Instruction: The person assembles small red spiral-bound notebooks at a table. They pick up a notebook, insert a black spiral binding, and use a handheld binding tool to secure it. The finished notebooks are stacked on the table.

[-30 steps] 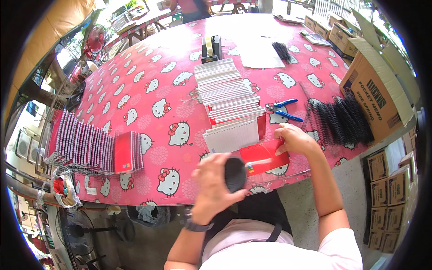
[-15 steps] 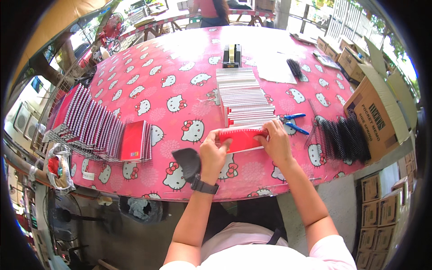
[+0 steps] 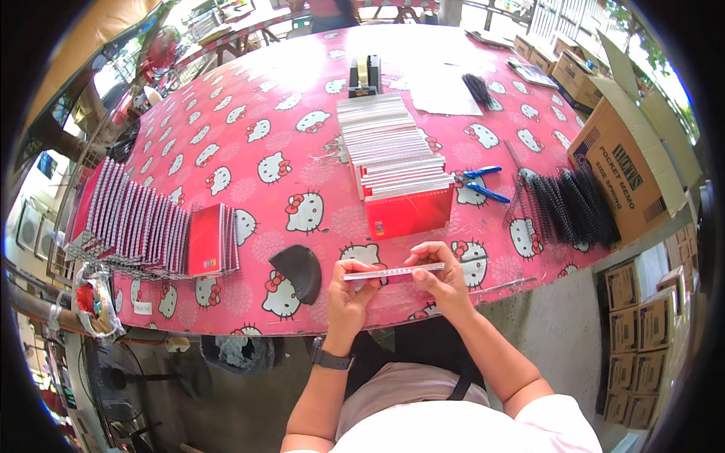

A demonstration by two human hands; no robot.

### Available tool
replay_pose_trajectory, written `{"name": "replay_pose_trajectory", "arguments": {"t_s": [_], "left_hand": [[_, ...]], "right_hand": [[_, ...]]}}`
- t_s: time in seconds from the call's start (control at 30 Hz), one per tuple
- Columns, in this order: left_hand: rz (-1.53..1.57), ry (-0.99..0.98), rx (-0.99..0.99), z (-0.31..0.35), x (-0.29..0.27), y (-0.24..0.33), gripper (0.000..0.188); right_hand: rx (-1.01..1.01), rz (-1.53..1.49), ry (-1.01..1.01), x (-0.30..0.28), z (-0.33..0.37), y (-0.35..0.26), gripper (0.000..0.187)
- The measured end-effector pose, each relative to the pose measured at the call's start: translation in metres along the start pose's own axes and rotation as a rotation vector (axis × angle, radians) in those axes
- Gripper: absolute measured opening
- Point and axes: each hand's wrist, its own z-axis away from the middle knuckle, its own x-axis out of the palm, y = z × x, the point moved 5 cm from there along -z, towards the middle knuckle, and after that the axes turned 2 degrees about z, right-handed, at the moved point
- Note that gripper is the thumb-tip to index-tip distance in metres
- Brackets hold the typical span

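Close to the table's front edge, my left hand (image 3: pixel 350 296) and my right hand (image 3: pixel 444 283) grip the two ends of a thin memo pad (image 3: pixel 393 272). It is turned edge-on, with a row of punched holes along the edge. Just beyond stands a long row of unbound pads (image 3: pixel 389 143), a red cover facing me at its near end. Left of my left hand lies a dark half-round piece (image 3: pixel 300 273). Blue-handled pliers (image 3: pixel 485 186) rest to the right of the row, and black spiral coils (image 3: pixel 566 208) are heaped farther right.
Spiral-bound notebooks (image 3: pixel 136 219) stand in a row on the left. A tape dispenser (image 3: pixel 364 77) sits behind the pads, near a white sheet (image 3: pixel 445 98) and more coils (image 3: pixel 476 89). An open carton (image 3: pixel 627 166) borders the right side. Below the table are a bin (image 3: pixel 238 353) and a fan (image 3: pixel 113 377).
Both hands have drawn the red-covered pad toward me, away from the row, and tipped it edge-on. The view has shifted slightly; the row's red front cover now shows.
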Motion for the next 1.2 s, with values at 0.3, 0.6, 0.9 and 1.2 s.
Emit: {"name": "replay_pose_trajectory", "arguments": {"t_s": [0.3,0.6,0.9,1.2], "left_hand": [[-0.223,0.061,0.074,0.008,0.002,-0.007,0.023],[-1.234,-0.114,0.757,0.021,0.078,0.045,0.037],[-1.225,-0.177,0.765,0.011,0.081,0.039,0.032],[-1.208,-0.181,0.745,0.015,0.066,0.046,0.032]], "right_hand": [[-0.011,0.11,0.124,0.001,-0.001,0.0,0.012],[-0.108,0.192,-0.038,-0.018,-0.022,-0.012,0.02],[0.014,1.56,0.486,-0.222,-0.063,-0.048,0.023],[-0.328,0.883,0.267,-0.126,-0.031,-0.105,0.042]]}}
